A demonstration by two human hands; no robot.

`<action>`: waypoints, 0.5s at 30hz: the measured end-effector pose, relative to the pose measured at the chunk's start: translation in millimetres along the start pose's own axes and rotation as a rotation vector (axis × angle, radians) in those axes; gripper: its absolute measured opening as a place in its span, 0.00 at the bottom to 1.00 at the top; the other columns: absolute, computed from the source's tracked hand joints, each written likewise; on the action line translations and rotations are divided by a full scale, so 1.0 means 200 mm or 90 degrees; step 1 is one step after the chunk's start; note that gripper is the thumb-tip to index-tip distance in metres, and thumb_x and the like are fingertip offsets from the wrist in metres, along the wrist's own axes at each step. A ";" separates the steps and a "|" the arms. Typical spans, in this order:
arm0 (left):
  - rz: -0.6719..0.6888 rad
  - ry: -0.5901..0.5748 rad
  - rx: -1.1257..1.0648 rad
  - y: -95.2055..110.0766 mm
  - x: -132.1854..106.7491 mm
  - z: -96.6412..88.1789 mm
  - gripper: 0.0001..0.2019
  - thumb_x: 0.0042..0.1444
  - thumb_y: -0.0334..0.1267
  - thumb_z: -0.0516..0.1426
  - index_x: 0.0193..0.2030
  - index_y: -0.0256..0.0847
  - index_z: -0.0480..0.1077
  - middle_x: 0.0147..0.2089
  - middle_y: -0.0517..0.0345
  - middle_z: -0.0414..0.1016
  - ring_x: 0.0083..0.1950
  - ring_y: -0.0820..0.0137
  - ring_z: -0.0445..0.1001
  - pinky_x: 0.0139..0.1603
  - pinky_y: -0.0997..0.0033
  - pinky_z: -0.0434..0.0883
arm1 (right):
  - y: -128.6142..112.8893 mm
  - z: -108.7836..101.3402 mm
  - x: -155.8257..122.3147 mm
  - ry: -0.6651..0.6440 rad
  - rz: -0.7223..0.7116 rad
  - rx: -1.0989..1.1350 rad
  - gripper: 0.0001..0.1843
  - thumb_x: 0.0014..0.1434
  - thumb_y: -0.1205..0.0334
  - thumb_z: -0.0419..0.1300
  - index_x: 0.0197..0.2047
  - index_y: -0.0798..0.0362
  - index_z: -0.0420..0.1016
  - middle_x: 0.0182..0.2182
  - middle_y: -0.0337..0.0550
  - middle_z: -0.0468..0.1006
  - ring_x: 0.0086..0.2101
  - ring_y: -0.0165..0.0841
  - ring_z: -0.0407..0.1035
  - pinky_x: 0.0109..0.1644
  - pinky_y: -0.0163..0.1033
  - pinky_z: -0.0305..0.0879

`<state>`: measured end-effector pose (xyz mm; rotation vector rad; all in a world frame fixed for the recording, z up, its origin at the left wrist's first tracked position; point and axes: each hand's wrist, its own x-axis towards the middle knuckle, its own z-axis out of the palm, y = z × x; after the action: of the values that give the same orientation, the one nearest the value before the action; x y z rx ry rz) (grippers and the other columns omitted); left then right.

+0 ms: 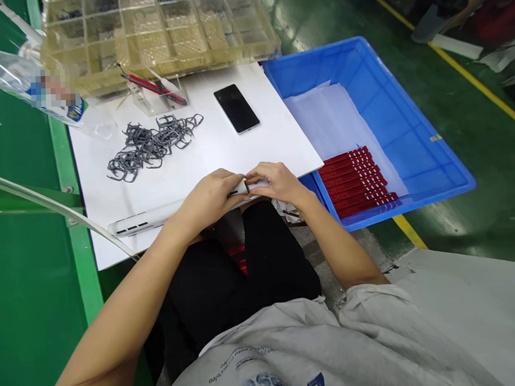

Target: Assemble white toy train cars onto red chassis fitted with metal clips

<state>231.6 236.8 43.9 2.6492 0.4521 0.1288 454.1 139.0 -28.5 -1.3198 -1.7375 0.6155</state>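
A long, narrow white bar [142, 221] with dark slots near its left end lies along the front edge of the white tabletop [189, 184]. My left hand [213, 197] is wrapped round its right part, palm down. At the right end, my right hand [276, 180] pinches with thumb and fingers, close against my left fingertips. The fingers partly hide this end, and I cannot tell whether a smaller piece is between them. Behind my left hand sits a loose heap of dark grey, bent clip-like pieces [148, 143].
A phone [236, 108] lies beyond my hands. Behind the heap are red-handled tools [152, 86] in a clear holder, a divided clear box [151, 44] and a tilted plastic bottle [29, 77]. On the right, a blue bin [420, 131] holds several red strips [352, 184].
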 end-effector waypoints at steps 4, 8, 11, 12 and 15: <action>0.009 -0.018 -0.006 -0.01 0.01 0.00 0.22 0.76 0.54 0.57 0.59 0.38 0.81 0.52 0.39 0.85 0.56 0.48 0.81 0.58 0.52 0.78 | 0.01 -0.01 0.00 0.010 0.017 0.014 0.15 0.62 0.57 0.76 0.50 0.52 0.85 0.45 0.46 0.89 0.47 0.44 0.87 0.55 0.49 0.82; -0.008 -0.015 -0.009 -0.03 0.03 0.01 0.22 0.73 0.52 0.62 0.64 0.39 0.80 0.59 0.39 0.84 0.62 0.47 0.79 0.63 0.50 0.77 | 0.01 -0.04 0.00 -0.012 0.002 0.008 0.28 0.56 0.49 0.83 0.55 0.53 0.86 0.48 0.48 0.90 0.48 0.47 0.87 0.58 0.51 0.83; -0.017 -0.003 0.012 -0.04 0.03 0.04 0.23 0.71 0.50 0.64 0.65 0.37 0.80 0.63 0.36 0.81 0.65 0.44 0.77 0.67 0.45 0.77 | 0.00 -0.06 -0.01 -0.011 0.019 0.007 0.42 0.52 0.43 0.85 0.64 0.52 0.83 0.55 0.51 0.90 0.55 0.51 0.86 0.65 0.54 0.81; -0.016 0.002 0.021 -0.04 0.03 0.06 0.23 0.71 0.50 0.64 0.65 0.37 0.79 0.63 0.36 0.81 0.66 0.43 0.76 0.67 0.43 0.77 | 0.00 -0.07 -0.02 -0.011 0.025 0.005 0.43 0.53 0.43 0.84 0.67 0.52 0.82 0.57 0.51 0.89 0.56 0.51 0.85 0.66 0.54 0.80; -0.013 0.025 0.050 -0.03 0.01 0.08 0.23 0.73 0.49 0.63 0.67 0.38 0.78 0.63 0.36 0.80 0.67 0.43 0.74 0.67 0.41 0.77 | -0.01 -0.08 -0.02 -0.028 0.018 -0.002 0.42 0.57 0.47 0.82 0.71 0.50 0.79 0.58 0.50 0.88 0.57 0.51 0.85 0.68 0.55 0.79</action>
<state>234.1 235.7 26.5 2.7214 0.5074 0.1589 465.7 133.0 -19.7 -1.3437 -1.7579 0.6627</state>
